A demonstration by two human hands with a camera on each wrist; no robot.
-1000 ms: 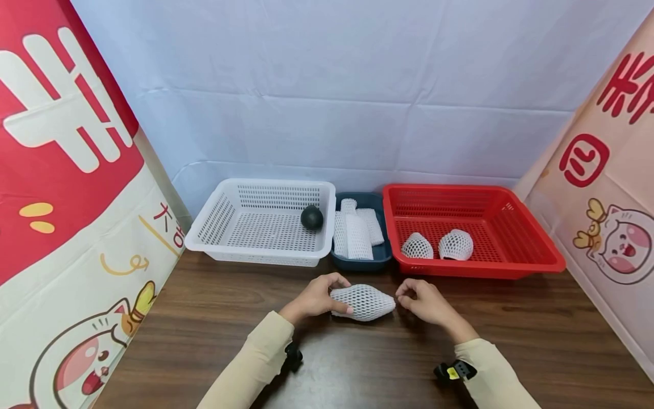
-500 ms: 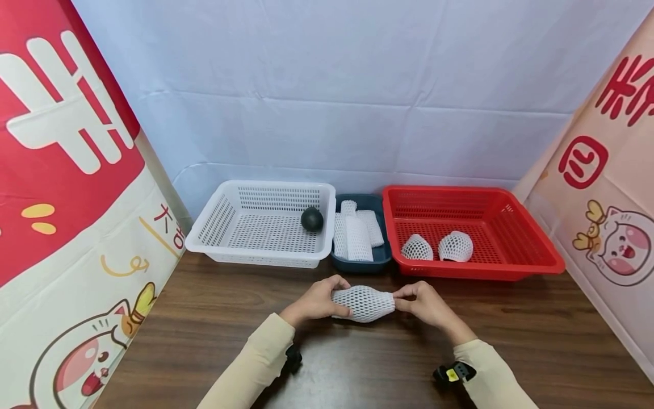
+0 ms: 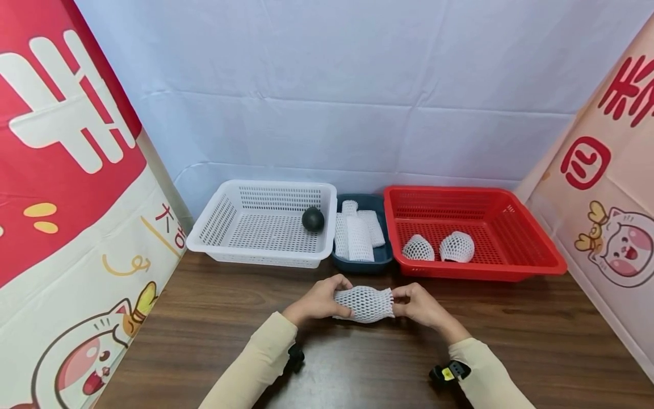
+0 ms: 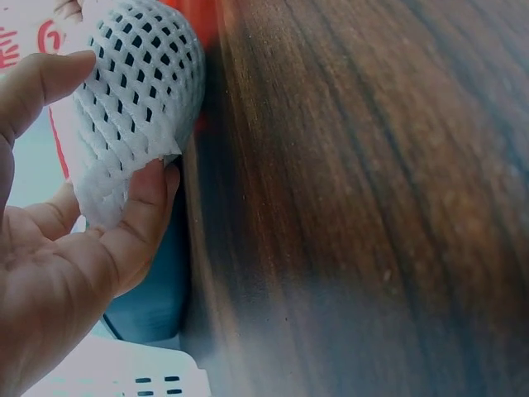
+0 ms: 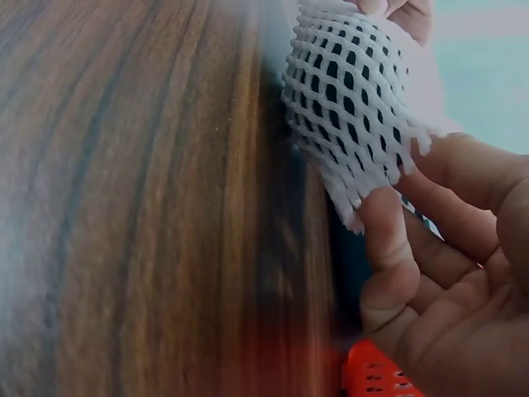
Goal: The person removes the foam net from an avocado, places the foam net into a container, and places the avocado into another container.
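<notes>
A white foam net sleeve (image 3: 365, 304) with a dark rounded thing showing through its mesh lies between the hands, close over the table. My left hand (image 3: 321, 298) grips its left end, thumb in front and fingers behind; the left wrist view shows the fingertips under the net's edge (image 4: 136, 124). At the right end, my right hand (image 3: 421, 305) holds the sleeve's ragged rim between thumb and fingers. That rim flares outward in the right wrist view, where dark patches fill the mesh (image 5: 351, 91).
Behind the hands stand a white basket (image 3: 265, 260) holding a dark green round fruit (image 3: 313, 219), a blue bin (image 3: 361, 266) of several foam sleeves (image 3: 360, 237), and a red basket (image 3: 480, 271) with two net-covered fruits (image 3: 457, 247). All rest on the brown wooden table (image 3: 368, 363).
My right hand has moved left onto the sleeve's right end and taken hold of it. That end, tapered before, is now spread wider. The left hand has kept its grip.
</notes>
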